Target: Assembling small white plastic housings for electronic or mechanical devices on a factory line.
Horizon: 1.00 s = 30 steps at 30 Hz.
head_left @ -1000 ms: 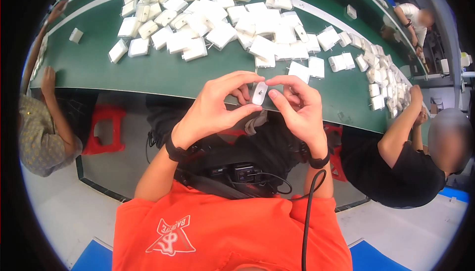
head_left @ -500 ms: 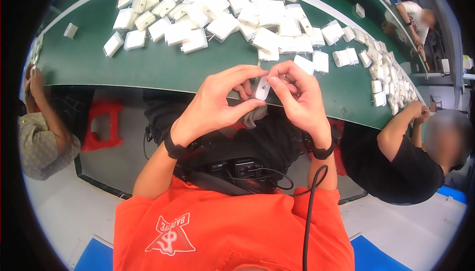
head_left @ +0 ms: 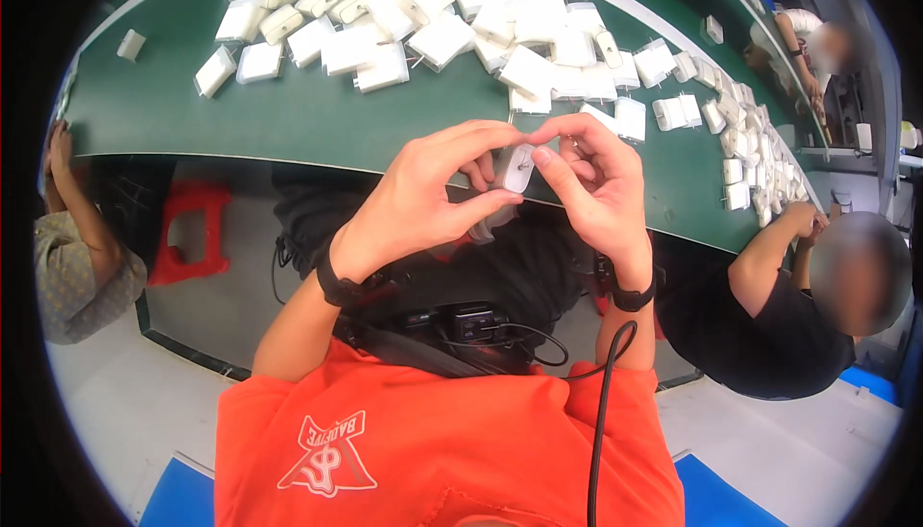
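Just past the table's near edge, in front of me, is a small white power adapter [head_left: 516, 169] with a dark slot or port on its end face. My left hand [head_left: 423, 181] grips it by its sides, thumb below and forefinger along the top. My right hand [head_left: 596, 176] has its thumb and forefinger pinched at the adapter's upper right edge, the other fingers curled. Both forefinger tips meet above it. A big heap of similar white adapters [head_left: 389, 17], several with metal prongs showing and clear film around them, lies on the table beyond my hands.
The green table [head_left: 288, 128] curves across the view. More adapters [head_left: 755, 152] line its right side, near a co-worker in black [head_left: 769, 315]. Another person's arm [head_left: 82, 205] is at the far left. A red stool [head_left: 192, 234] stands under the table; a black cable [head_left: 606, 412] hangs over my front.
The adapter has turned so its end face shows more toward me. My right hand has shifted slightly right, its thumb now at the adapter's edge. The view has tilted a little.
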{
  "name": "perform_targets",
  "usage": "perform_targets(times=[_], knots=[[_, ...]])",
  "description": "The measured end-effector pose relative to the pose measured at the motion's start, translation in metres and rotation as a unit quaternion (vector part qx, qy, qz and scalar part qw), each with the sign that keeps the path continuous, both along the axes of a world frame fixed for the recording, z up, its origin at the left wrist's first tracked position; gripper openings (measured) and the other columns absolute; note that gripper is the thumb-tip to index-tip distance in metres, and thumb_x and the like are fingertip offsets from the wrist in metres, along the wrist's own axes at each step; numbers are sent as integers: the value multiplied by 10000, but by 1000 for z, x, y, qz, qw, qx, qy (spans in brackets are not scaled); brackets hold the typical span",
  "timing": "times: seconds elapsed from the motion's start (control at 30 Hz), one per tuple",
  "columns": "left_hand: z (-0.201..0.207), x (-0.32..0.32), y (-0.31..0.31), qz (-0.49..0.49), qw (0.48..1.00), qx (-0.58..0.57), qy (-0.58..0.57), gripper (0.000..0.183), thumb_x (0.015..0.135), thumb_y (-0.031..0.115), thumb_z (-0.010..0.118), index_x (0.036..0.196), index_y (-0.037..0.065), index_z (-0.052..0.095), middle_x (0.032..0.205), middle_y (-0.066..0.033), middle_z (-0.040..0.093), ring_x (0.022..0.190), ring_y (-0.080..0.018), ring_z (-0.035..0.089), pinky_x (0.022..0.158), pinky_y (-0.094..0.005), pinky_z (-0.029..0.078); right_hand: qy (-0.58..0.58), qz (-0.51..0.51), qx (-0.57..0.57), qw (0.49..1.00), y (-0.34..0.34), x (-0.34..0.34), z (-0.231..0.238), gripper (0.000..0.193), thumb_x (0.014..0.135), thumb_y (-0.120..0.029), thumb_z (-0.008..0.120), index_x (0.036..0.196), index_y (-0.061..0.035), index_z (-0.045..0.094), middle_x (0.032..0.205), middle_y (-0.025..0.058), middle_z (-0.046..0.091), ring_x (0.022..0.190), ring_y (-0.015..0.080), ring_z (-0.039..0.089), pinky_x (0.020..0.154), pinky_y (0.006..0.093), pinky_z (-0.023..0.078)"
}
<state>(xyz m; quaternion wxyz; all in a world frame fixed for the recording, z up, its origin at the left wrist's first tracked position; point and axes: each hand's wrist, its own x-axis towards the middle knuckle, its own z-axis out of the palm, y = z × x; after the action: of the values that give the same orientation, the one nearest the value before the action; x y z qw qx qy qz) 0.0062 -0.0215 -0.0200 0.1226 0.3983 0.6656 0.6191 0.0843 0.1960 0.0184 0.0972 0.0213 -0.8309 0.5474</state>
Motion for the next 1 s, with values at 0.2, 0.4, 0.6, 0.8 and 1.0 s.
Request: perform_targets(times=[0.2, 0.4, 0.6, 0.8, 1.0], knots=[[-4, -1, -1, -2, 1000, 9, 0, 547, 858, -24, 894, 1376, -17, 716, 1332, -138, 736, 848, -151, 688, 775, -290, 608, -20, -7, -38, 999, -3, 1, -1, 144, 1005, -45, 794, 1139, -49, 743, 707, -115, 316, 652, 23, 270, 586, 247, 220], [-7, 0, 1, 9, 1000, 18, 14, 535, 858, 31, 898, 1355, -21, 708, 1247, -146, 745, 806, -196, 704, 754, -320, 602, -20, 2, -16, 1000, -2, -3, -1, 141, 1008, -44, 796, 1137, -48, 740, 718, -120, 321, 658, 17, 272, 588, 241, 223], [-3, -1, -1, -5, 1000, 1, -1, 542, 857, -18, 894, 1368, -24, 713, 1342, -147, 736, 854, -162, 690, 782, -295, 615, -39, -12, -45, 998, -2, -5, -1, 140, 1007, -24, 782, 1139, -41, 740, 728, -114, 322, 665, 18, 277, 590, 241, 234], [-7, -2, -2, 2, 1000, 12, 15, 531, 857, -14, 894, 1357, -24, 717, 1347, -147, 734, 854, -164, 690, 785, -294, 612, -24, 1, -17, 1000, -11, -15, 6, 160, 992, -16, 789, 1144, -34, 742, 719, -110, 309, 659, 26, 278, 588, 246, 239], [-3, -1, 0, -2, 1000, 7, 3, 534, 856, -23, 887, 1364, -15, 722, 1327, -143, 742, 849, -157, 690, 777, -290, 613, 6, -6, 63, 998, -2, 0, 15, 171, 939, -87, 852, 1084, -45, 772, 678, -95, 352, 635, 29, 290, 572, 259, 234]])
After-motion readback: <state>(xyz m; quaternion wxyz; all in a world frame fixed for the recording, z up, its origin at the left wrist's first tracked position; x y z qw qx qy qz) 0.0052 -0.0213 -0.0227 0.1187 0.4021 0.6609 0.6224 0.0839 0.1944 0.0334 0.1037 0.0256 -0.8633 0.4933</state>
